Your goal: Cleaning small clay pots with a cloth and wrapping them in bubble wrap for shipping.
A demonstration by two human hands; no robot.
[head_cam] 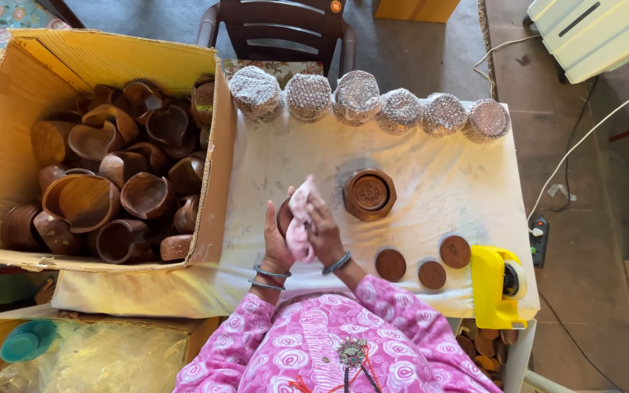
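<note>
My left hand (pixel 276 241) holds a small round brown wooden piece (pixel 284 215) upright over the white cloth-covered table (pixel 431 175). My right hand (pixel 323 229) presses a pink rag (pixel 300 218) against that piece. Just to the right stands an octagonal wooden bowl (pixel 369 193) upside down on the table. Three round wooden discs (pixel 431 274) lie near the table's front edge, right of my right forearm.
A large cardboard box (pixel 9 131) full of several wooden bowls sits at left. Several bubble-wrapped bundles (pixel 358 98) line the table's far edge. A yellow tape dispenser (pixel 495 285) stands at the front right. A dark chair (pixel 278 29) is behind the table; a power strip (pixel 539 239) lies on the floor.
</note>
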